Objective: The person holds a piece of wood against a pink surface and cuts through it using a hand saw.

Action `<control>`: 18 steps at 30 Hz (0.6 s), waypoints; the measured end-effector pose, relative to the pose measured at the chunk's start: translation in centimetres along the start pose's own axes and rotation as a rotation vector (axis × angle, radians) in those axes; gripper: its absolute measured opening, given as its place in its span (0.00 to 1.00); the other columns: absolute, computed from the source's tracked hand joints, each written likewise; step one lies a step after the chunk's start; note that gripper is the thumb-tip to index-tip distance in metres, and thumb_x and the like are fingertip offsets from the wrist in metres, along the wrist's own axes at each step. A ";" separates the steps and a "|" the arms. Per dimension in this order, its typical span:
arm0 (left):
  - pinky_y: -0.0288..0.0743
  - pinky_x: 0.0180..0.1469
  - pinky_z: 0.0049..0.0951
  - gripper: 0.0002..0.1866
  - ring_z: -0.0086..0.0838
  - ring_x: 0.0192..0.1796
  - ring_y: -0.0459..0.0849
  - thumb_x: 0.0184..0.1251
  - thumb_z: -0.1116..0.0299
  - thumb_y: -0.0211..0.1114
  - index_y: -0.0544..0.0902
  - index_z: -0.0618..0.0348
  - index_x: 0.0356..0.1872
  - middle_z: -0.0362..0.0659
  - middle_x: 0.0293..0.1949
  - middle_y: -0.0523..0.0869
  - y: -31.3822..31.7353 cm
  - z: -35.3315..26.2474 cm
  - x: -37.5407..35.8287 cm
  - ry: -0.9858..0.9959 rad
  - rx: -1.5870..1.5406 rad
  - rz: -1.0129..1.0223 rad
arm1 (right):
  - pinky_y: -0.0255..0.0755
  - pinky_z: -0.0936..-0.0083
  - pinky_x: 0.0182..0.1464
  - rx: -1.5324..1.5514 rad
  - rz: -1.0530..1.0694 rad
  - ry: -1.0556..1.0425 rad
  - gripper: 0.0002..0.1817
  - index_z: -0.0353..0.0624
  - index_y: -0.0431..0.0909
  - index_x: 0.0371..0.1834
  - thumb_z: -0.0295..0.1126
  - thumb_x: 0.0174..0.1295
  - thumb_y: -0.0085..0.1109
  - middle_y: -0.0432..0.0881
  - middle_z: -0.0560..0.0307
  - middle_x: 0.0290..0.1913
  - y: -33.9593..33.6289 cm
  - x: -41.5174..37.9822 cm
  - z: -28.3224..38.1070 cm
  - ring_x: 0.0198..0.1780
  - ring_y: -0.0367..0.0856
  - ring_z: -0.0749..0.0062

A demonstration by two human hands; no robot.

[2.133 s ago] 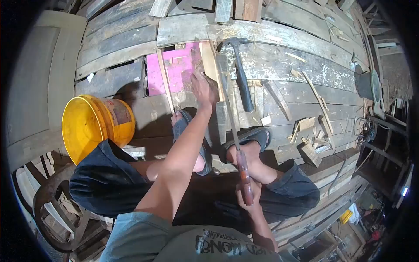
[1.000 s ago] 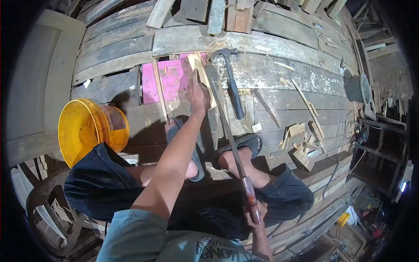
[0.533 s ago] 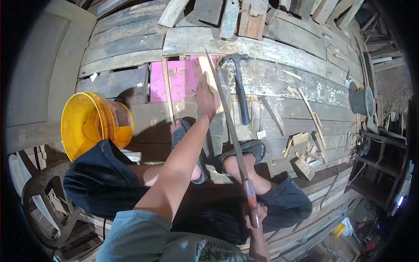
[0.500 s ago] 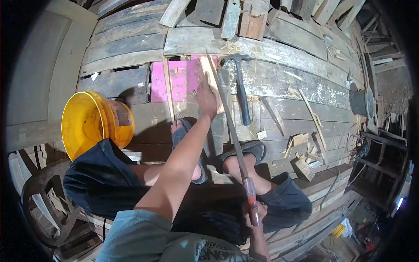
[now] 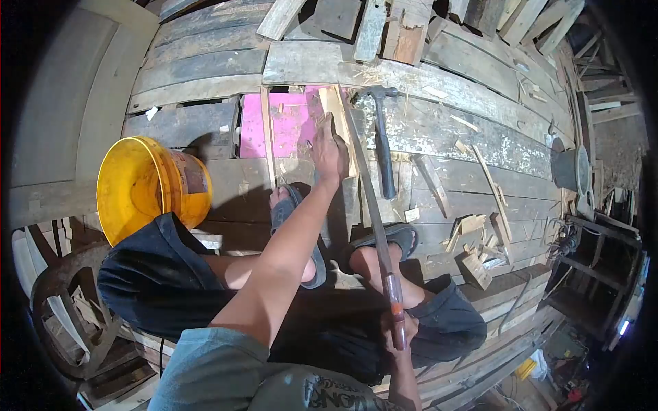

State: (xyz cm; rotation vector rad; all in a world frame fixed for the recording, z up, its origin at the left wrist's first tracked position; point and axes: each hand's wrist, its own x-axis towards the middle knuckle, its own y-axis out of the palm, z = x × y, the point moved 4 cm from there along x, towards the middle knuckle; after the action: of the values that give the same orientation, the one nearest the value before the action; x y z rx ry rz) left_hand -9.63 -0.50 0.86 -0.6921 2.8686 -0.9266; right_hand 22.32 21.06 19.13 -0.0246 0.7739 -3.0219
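Note:
In the head view my left hand (image 5: 329, 152) is clasped on a pale piece of wood (image 5: 334, 103), which stretches away from me above the floorboards. Along its right side runs the long dark blade (image 5: 370, 195) of a tool, seen narrow from above. My right hand (image 5: 403, 331) is wrapped round that tool's reddish-brown handle (image 5: 393, 294), low by my knee. The handle carries an orange patch. Under and left of the wood lies a pink sheet (image 5: 288, 123) with a thin wooden strip (image 5: 268, 133) across it. A hammer (image 5: 383, 144) rests just right of the blade.
A yellow bucket (image 5: 127, 188) stands tipped toward me at left. Offcuts and splinters (image 5: 476, 253) lie on the right floorboards, and planks (image 5: 408, 31) are stacked at the back. My sandalled feet (image 5: 394, 246) flank the work. A dark pot (image 5: 569, 168) is at far right.
The view has shifted slightly, so most things appear a little further right. The blade and the pale wood have shifted right with it; both hands keep their hold.

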 end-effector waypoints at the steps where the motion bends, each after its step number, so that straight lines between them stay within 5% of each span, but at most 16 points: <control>1: 0.68 0.58 0.49 0.29 0.50 0.58 0.75 0.63 0.74 0.52 0.67 0.47 0.68 0.53 0.56 0.78 0.1 0.1 0.0 -0.012 0.017 0.005 | 0.72 0.75 0.26 0.017 0.012 0.007 0.09 0.44 0.75 0.24 0.35 0.50 0.64 0.75 0.61 0.17 0.0 0.2 0.2 0.19 0.79 0.69; 8: 0.68 0.58 0.52 0.28 0.51 0.58 0.75 0.65 0.71 0.51 0.66 0.47 0.68 0.53 0.59 0.77 0.0 0.4 0.0 -0.130 -0.164 0.049 | 0.71 0.73 0.25 -0.006 -0.007 -0.049 0.06 0.44 0.76 0.25 0.32 0.47 0.62 0.73 0.56 0.17 0.2 0.1 -0.1 0.18 0.77 0.64; 9: 0.67 0.59 0.51 0.28 0.50 0.59 0.75 0.65 0.71 0.51 0.67 0.47 0.68 0.53 0.58 0.77 0.0 0.0 -0.2 -0.007 -0.022 -0.020 | 0.67 0.75 0.29 -0.108 0.010 0.034 0.16 0.44 0.78 0.25 0.47 0.52 0.60 0.78 0.59 0.22 0.2 -0.4 -0.2 0.22 0.78 0.70; 18: 0.67 0.58 0.52 0.28 0.48 0.59 0.75 0.63 0.74 0.53 0.68 0.45 0.67 0.49 0.58 0.78 0.7 1.0 -0.2 -0.001 -0.030 -0.058 | 0.68 0.73 0.28 -0.123 0.049 0.117 0.13 0.45 0.78 0.27 0.44 0.51 0.60 0.78 0.58 0.22 -0.5 -1.9 -0.4 0.22 0.77 0.66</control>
State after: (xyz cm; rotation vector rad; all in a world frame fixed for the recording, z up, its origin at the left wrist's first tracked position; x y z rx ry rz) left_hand -9.51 -0.44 -0.33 -0.7828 2.8814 -0.8910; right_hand 24.25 21.69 19.02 0.1677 0.9532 -2.9472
